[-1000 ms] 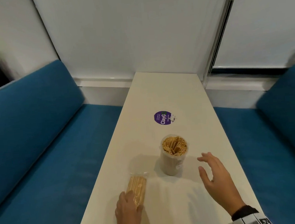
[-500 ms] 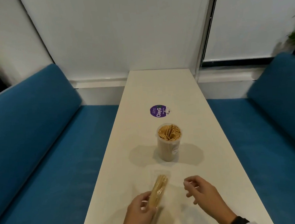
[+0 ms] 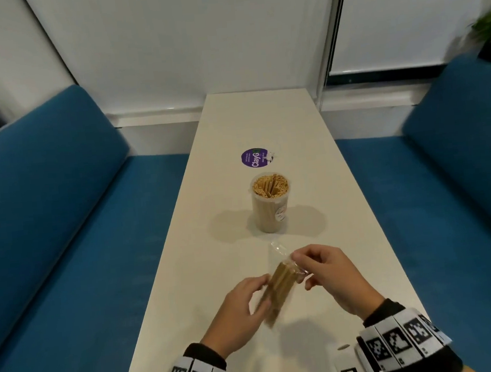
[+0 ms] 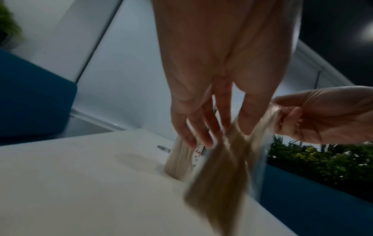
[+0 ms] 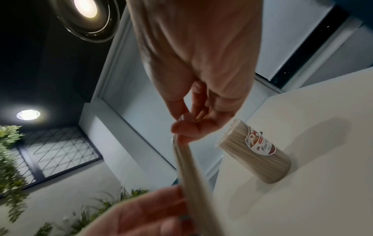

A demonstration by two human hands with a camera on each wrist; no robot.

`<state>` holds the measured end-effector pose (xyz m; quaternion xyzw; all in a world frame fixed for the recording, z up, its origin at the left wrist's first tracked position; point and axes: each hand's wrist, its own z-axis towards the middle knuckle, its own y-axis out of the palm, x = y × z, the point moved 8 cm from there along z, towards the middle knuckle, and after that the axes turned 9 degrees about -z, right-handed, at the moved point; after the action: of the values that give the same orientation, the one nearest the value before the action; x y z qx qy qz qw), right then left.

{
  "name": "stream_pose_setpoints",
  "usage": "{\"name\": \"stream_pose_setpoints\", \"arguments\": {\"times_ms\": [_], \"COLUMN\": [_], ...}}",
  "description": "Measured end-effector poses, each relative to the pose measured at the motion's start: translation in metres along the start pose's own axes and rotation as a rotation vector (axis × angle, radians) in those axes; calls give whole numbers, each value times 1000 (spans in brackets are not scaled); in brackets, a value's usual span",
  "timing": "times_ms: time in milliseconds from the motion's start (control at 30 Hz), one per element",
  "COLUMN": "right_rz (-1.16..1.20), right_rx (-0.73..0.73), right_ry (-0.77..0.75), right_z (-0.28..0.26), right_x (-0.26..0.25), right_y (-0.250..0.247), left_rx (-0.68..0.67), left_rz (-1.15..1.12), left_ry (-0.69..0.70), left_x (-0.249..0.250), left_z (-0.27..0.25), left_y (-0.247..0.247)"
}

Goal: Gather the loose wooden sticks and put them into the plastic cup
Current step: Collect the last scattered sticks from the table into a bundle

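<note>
My left hand (image 3: 237,308): fingers curled round the lower half of a packet of wooden sticks (image 3: 280,286), holding it tilted above the tabletop (image 3: 262,119).
My right hand (image 3: 329,273): thumb and forefinger pinch the clear wrapper (image 3: 278,251) at the packet's upper end; the other fingers are loosely bent.
Packet: the sticks are bundled inside thin transparent film, lifted off the surface, blurred in the wrist views.
Plastic cup (image 3: 270,203): stands upright further along the tabletop, apart from both hands, and already looks packed with sticks to the rim.
Purple sticker (image 3: 255,159): lies flat just beyond the cup.
Blue benches (image 3: 64,231): run along both sides of the narrow tabletop.
Risk, tearing: if I pull the film hard it may split all at once, and sticks could scatter across the tabletop or onto the benches.
Risk, grip: I think the slick wrapper could slide through my left fingers, dropping the whole bundle.
Risk, cup: it looks nearly full; forcing more in may tip it or push sticks out.
</note>
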<state>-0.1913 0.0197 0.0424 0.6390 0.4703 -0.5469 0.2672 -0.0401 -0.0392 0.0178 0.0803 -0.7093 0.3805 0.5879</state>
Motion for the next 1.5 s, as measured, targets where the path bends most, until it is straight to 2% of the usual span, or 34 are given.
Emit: {"name": "stream_pose_setpoints", "arguments": {"times_ms": [67,133,167,300,533,633,700,800,933,1000,1133,1333,1433,1500], "right_rz": [-9,6,14,8,33,41,-37,-194,-207,-253,-191,-24,81,95], "right_rx": [21,14,1,-66,-168,-168,-145,-74,81,100,88,-19,-66,-80], "right_ry": [-10,-13,-15,-15,39,58,38,-25,-34,-47,-64,-68,-72,-71], "right_z": [-5,-10,-13,-20,-28,-29,-30,-30,-26,-23,-21,-24,-26,-27], "right_x": [0,-2,-3,-7,-5,-4,-5,-9,-10,-15,-22,-29,-32,-33], "right_y": [2,5,7,14,16,14,16,19,0,-5,-3,1,3,2], "left_rx": [99,249,274,161,39,20,21,44,92,71,44,-29,28,16], "left_rz": [-23,-161,-236,-487,-563,-560,-543,-502,-496,-479,-353,12,-114,-229], "left_ry": [-12,-63,-100,-255,-225,-212,-211,-209,-221,-200,-128,-70,-20,-8], "left_x": [10,22,27,37,40,42,42,39,33,33,27,15,20,23], "left_z": [2,3,5,13,13,10,8,5,2,1,3,6,13,15], "left_y": [-5,-16,-18,-3,5,5,5,3,-2,-2,-4,7,10,13]}}
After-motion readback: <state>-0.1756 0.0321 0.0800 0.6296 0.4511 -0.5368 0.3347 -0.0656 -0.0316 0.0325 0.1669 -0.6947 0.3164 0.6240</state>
